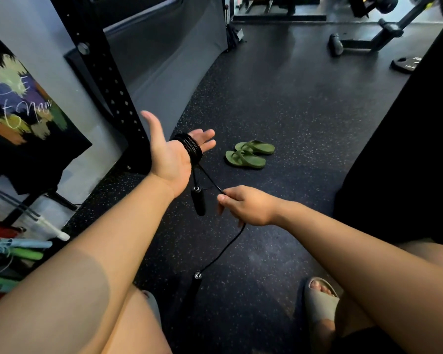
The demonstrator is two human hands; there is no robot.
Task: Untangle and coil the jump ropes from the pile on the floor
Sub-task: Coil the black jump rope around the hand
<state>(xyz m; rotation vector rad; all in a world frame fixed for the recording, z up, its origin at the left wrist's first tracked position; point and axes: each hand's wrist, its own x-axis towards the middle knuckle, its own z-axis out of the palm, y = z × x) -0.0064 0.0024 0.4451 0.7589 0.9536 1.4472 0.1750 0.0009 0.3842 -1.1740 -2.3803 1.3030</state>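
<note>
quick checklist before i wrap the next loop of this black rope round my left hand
1. Black rope coil sits snug across the open left hand, loops side by side: ok.
2. Right hand pinches the rope: ok.
3. Stretch between the hands free of knots: ok.
4. Hanging handle clear of that stretch: cannot tell.
5. Floor handle lies free, tail unknotted: ok.

Person wore grey-beige open-toed slides. The right slide point(320, 300) showed one broad strap, toes exposed; the left slide point(152, 304), well left of it, was partly hidden. Dark fabric point(358, 341) lay just right of the right slide. Left hand point(169, 154), right hand point(246, 206) and forearms were bare.
</note>
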